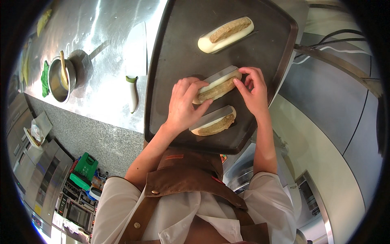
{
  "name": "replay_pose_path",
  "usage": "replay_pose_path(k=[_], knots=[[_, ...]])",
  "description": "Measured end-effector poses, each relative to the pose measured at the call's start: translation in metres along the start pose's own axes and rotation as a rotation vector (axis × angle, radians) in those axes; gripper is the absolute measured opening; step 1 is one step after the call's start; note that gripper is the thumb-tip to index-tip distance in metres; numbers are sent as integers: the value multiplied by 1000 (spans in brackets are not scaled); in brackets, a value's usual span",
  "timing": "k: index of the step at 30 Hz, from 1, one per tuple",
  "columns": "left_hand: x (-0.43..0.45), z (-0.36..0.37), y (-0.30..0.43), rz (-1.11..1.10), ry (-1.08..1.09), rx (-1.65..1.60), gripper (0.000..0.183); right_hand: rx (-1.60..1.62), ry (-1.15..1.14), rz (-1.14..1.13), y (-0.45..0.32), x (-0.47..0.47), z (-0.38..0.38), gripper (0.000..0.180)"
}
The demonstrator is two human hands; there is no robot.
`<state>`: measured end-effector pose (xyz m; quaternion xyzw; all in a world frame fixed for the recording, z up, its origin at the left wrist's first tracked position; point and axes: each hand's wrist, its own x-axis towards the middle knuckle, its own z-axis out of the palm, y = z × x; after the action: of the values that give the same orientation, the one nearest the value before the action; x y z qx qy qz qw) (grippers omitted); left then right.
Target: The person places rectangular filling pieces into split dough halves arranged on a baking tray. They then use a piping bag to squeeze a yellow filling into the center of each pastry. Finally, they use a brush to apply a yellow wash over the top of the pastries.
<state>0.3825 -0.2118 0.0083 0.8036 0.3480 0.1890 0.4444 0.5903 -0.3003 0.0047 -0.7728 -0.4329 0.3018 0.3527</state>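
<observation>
On a dark baking tray (179,39) lie three long pale dough pieces, each with a tan strip of filling on top. Both hands are at the middle dough piece (216,88): my left hand (187,100) spans its left end with thumb and fingers on either side, and my right hand (253,88) pinches its right end between thumb and fingers. A thin grey strip runs along that piece's far side. Farther up the tray is another dough piece (227,35), with a dark strip along its near side. The third dough piece (214,124) sits nearest my body, a grey strip over its far side.
Left of the tray, a steel worktop (106,70) holds a wide-bladed knife (136,52) with a white and green handle. A steel bowl (54,79) with a wooden-handled tool inside stands beside a green cloth (45,78). Cables (338,38) run at the upper right.
</observation>
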Motion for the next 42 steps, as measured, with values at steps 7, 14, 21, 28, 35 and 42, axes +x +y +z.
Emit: replay_pose_path(k=[7, 14, 21, 28, 35, 42], knots=[[1, 0, 0, 22, 6, -1, 44, -3, 7, 4, 0, 0, 0, 28], [2, 1, -1, 8, 30, -6, 41, -6, 50, -42, -4, 5, -2, 24], [2, 0, 1, 5, 9, -1, 40, -105, 218, -268, -30, 71, -10, 23], [2, 2, 0, -7, 20, -9, 40, -342, 108, -401, -28, 109, -9, 29], [4, 0, -1, -8, 18, -6, 40, -186, 67, -293, -28, 101, -10, 28], [5, -1, 0, -6, 9, -15, 40, -183, 73, -305, -32, 104, -10, 31]])
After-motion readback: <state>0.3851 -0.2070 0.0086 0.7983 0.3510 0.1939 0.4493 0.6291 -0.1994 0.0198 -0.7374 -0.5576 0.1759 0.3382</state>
